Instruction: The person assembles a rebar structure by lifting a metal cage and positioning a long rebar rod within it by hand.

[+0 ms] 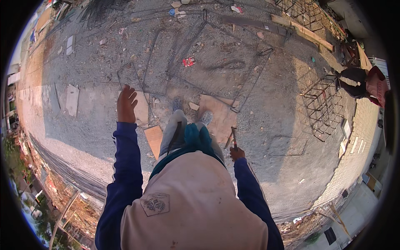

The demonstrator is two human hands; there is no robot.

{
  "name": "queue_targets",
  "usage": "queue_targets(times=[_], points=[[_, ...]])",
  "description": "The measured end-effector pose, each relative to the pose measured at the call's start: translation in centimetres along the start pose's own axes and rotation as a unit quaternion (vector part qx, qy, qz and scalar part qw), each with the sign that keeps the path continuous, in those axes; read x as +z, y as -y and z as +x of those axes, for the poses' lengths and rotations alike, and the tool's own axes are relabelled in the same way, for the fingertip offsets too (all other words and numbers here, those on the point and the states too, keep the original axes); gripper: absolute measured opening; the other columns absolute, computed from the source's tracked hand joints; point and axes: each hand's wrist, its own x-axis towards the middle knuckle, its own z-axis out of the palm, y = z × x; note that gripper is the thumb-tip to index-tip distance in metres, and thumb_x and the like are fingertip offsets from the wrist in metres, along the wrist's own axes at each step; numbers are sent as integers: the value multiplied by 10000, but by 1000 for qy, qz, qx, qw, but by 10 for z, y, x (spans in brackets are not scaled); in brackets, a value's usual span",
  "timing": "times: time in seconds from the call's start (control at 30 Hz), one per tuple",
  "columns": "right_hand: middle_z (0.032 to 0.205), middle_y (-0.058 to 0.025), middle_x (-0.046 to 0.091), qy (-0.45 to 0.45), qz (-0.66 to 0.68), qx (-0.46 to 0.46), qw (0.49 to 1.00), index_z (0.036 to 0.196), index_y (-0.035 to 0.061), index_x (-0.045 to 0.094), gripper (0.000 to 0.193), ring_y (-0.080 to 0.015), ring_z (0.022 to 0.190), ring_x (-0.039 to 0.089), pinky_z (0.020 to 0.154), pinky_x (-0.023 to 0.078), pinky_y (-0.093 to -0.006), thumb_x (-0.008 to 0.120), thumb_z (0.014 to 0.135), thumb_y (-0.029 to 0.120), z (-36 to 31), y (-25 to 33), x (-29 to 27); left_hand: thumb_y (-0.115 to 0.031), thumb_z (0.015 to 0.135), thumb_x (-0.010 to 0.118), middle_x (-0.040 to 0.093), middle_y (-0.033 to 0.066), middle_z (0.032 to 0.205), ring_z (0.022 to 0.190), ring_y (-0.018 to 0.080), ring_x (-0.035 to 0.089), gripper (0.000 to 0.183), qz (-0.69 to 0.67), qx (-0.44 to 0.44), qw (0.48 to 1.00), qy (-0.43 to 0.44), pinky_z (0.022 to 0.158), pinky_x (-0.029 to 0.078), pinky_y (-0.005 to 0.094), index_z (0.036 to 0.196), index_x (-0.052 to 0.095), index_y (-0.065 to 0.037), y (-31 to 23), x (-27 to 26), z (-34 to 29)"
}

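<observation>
My left hand (126,105) is held out over the gravel with its fingers apart, and nothing is in it. Below and to the right, my right hand (238,154) grips what looks like a pair of pincers (234,136); one handle sits in the fist and the other angles away from it. Bent steel bar loops (254,75) lie on the ground ahead of my feet. I stand with one foot on a brown plywood sheet (218,121). A smaller board (154,139) lies beside my left leg, and another pale board (141,109) is under my left hand.
A welded-looking steel bar cage (323,108) stands at the right, with another person (377,85) near it. Long timber pieces (303,30) lie at the far right. A red packet (188,61) and scraps litter the gravel. Blocks (346,162) edge the right side.
</observation>
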Motion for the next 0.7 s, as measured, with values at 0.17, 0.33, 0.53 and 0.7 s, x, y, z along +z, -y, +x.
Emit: queue_targets(times=[0.17, 0.33, 0.53, 0.7], points=[[722, -47, 637, 15, -51, 19, 998, 858, 40, 630, 361, -134, 581, 603, 480, 463, -316, 629, 820, 399, -13, 19, 9, -521, 855, 541, 437, 139, 1335, 1143, 322, 499, 746, 3, -378, 920, -109, 853, 422, 497, 1416, 297, -94, 233, -87, 9], [731, -50, 640, 35, 1, 83, 996, 849, 31, 627, 367, -135, 568, 602, 463, 458, -298, 635, 829, 398, -32, 66, 42, -334, 958, 347, 583, 280, 1091, 1042, 399, 566, 396, 611, -160, 739, 232, 891, 441, 480, 1146, 593, -87, 332, -117, 38], [762, -65, 654, 21, 109, 174, 978, 945, 35, 609, 385, -152, 606, 631, 474, 467, -286, 630, 840, 404, -9, 177, 102, -416, 932, 427, 551, 158, 1250, 1166, 343, 507, 473, 539, -28, 775, 329, 987, 405, 393, 1200, 574, -55, 314, -85, 179], [805, -51, 663, 5, 106, 54, 993, 958, 55, 616, 351, -138, 685, 642, 561, 481, -271, 611, 869, 394, 11, 256, 134, -411, 904, 507, 636, 181, 1083, 1025, 334, 590, 434, 471, -75, 848, 232, 882, 448, 393, 1074, 632, -32, 287, -65, 273]])
